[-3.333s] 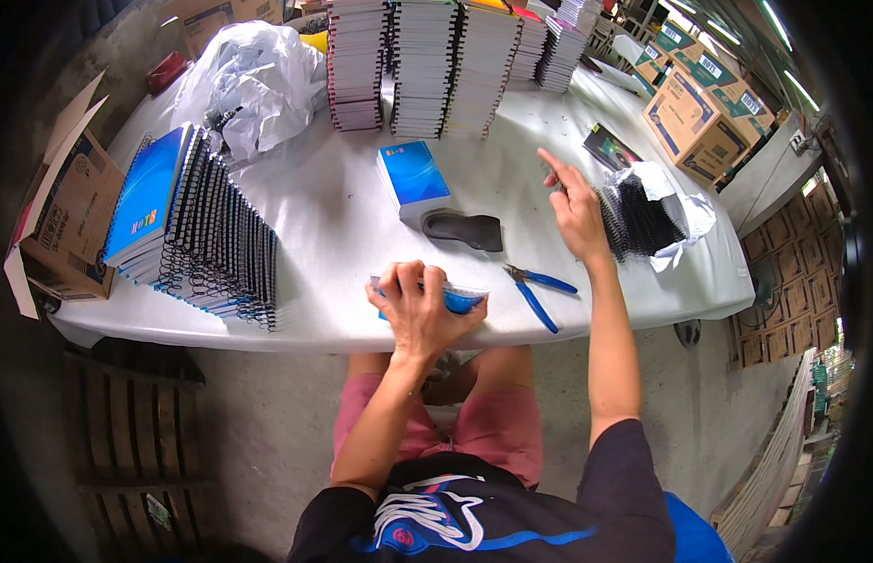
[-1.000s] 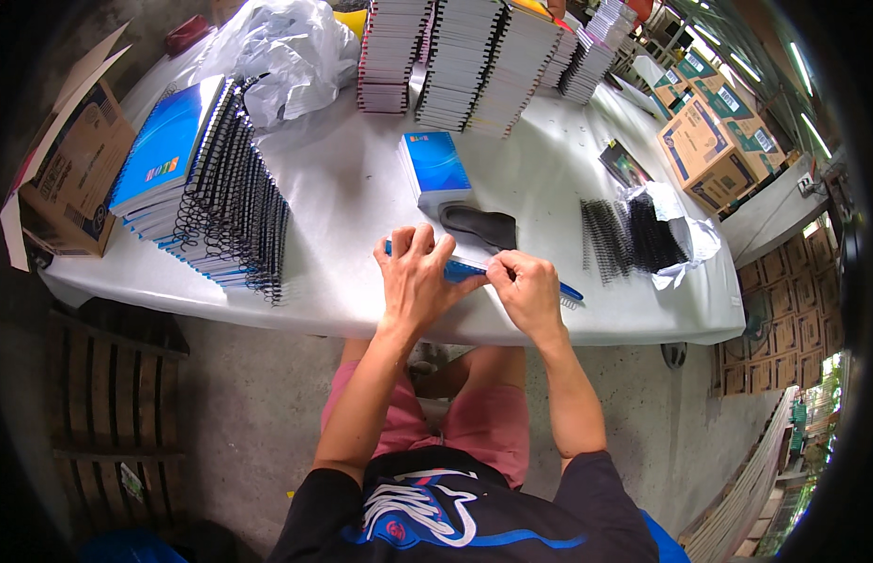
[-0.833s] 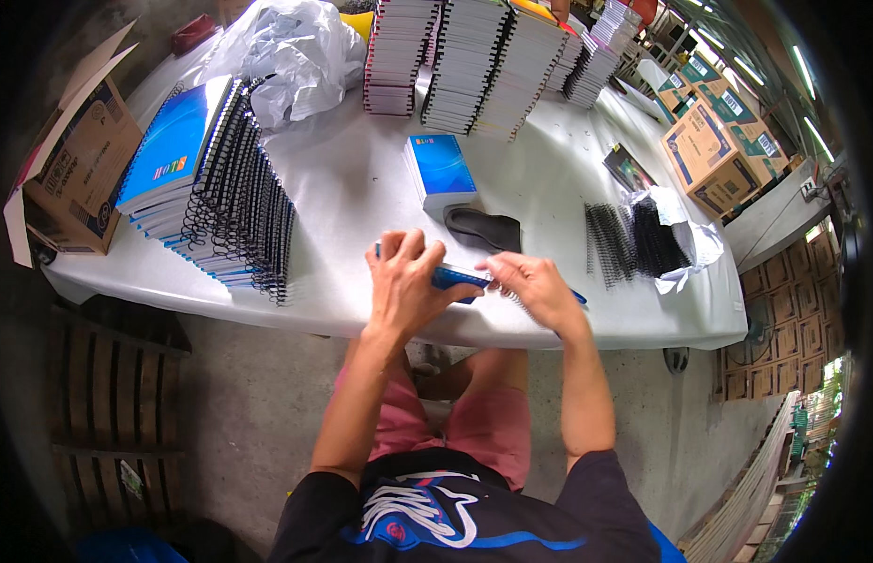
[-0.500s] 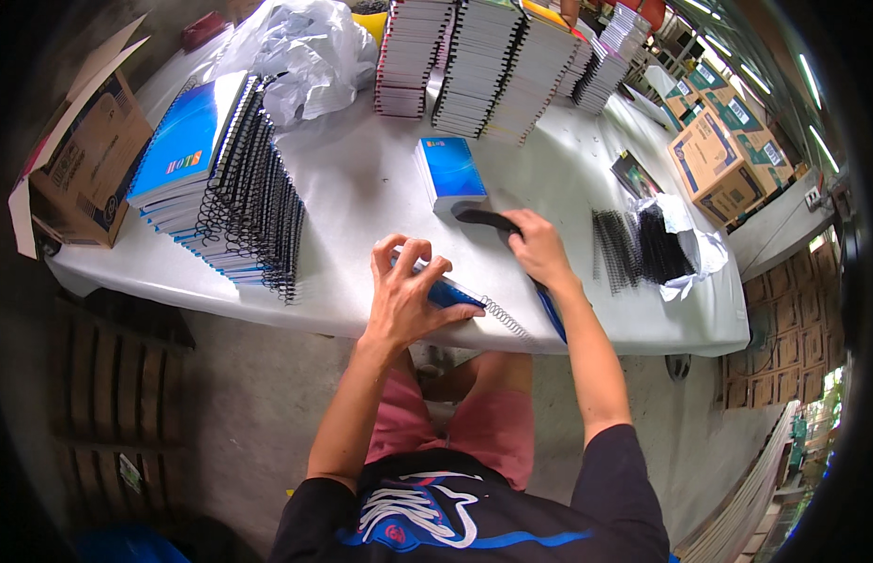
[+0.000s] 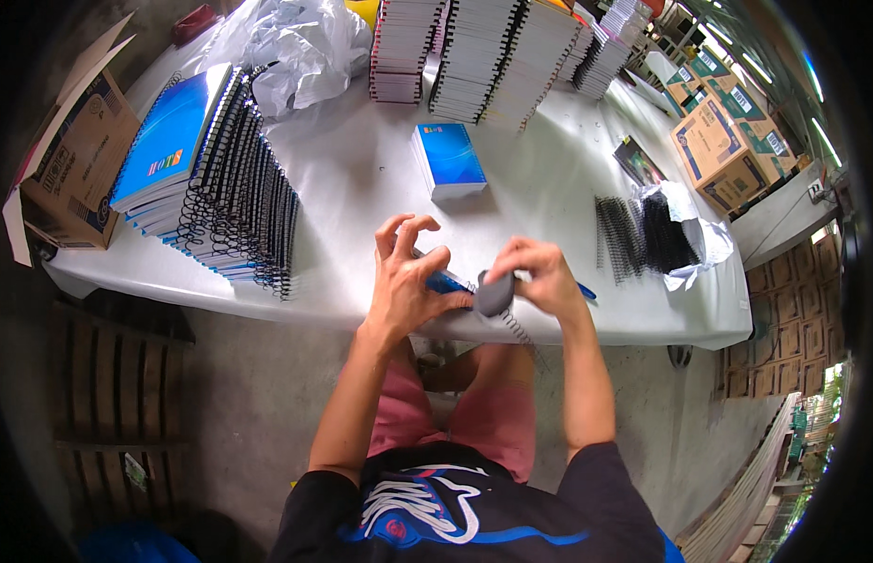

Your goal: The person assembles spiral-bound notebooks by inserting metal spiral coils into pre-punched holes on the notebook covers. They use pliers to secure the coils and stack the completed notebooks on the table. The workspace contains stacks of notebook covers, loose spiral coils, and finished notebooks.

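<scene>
Near the front edge of the table, my left hand (image 5: pixel 403 281) grips a small blue-covered notebook (image 5: pixel 444 283), fingers curled over it and thumb along its lower end. A dark spiral coil (image 5: pixel 517 328) sticks out from the notebook's end toward the table edge. My right hand (image 5: pixel 541 275) is closed on a dark grey tool with a broad rounded end (image 5: pixel 493 295), held over the coil close to my left thumb. Its exact kind is unclear. A blue slim object (image 5: pixel 586 292) shows just beyond my right hand. Farther off sits a stack of small blue notebooks (image 5: pixel 452 158).
At the left stand a tall pile of coil-bound blue notebooks (image 5: pixel 211 178) and an open carton (image 5: pixel 80 155). Loose black coils (image 5: pixel 663 235) lie on white wrapping at the right. Tall bound stacks (image 5: pixel 474 61) and a plastic bag (image 5: pixel 310 52) are at the back.
My right hand has brought the dark tool from beside the small blue stack back toward me, onto the coil by my left hand. My left hand keeps its grip on the notebook.
</scene>
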A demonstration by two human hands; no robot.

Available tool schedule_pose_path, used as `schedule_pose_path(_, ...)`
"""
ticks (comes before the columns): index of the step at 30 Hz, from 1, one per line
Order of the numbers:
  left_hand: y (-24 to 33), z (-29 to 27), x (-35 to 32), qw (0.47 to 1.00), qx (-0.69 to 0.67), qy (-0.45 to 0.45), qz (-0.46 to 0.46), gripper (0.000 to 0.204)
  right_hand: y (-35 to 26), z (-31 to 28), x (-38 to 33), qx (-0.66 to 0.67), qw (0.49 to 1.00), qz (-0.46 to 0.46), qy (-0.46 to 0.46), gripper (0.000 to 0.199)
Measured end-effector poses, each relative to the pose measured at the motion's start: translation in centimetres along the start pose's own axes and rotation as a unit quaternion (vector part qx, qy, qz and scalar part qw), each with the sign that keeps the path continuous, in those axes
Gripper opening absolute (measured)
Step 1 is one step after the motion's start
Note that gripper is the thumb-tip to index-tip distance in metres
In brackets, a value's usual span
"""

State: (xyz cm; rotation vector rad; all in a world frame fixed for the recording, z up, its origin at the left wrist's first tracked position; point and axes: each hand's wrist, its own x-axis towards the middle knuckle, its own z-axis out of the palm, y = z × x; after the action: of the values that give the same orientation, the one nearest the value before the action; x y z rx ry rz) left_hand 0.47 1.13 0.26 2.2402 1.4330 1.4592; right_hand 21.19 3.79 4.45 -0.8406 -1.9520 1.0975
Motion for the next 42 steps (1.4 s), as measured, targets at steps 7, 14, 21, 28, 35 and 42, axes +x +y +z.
schedule_pose_path(7, -0.4, -0.1, 0.2, 1.000, 0.006, -0.018, 0.012, 0.054, -1.1, 1.2, 0.8, -0.087, 0.995, -0.042, 0.010, 0.032)
schedule_pose_path(14, -0.4, -0.3, 0.1, 0.997, -0.064, 0.012, -0.045, 0.056, -0.6, 2.3, 0.9, -0.036, 0.999, 0.030, 0.013, 0.024)
schedule_pose_path(21, -1.2, 0.8, -0.2, 0.974, -0.175, 0.033, -0.137, 0.088, -0.5, 2.8, 1.1, -0.056, 0.997, -0.035, 0.050, 0.023)
schedule_pose_path(28, -2.6, 1.6, -0.6, 0.954, -0.254, 0.034, -0.158, 0.100, -0.9, 3.1, 2.2, -0.017, 1.000, -0.013, 0.010, 0.029)
schedule_pose_path(35, -2.9, 1.6, -1.0, 0.936, -0.301, 0.027, -0.179, 0.101, -1.6, 4.8, 3.8, -0.032, 0.998, -0.048, 0.028, 0.026)
schedule_pose_path(42, -3.3, 2.3, -1.0, 0.945, -0.300, 0.056, -0.120, 0.064, 1.1, 0.6, 3.9, -0.263, 0.928, 0.011, 0.263, 0.022)
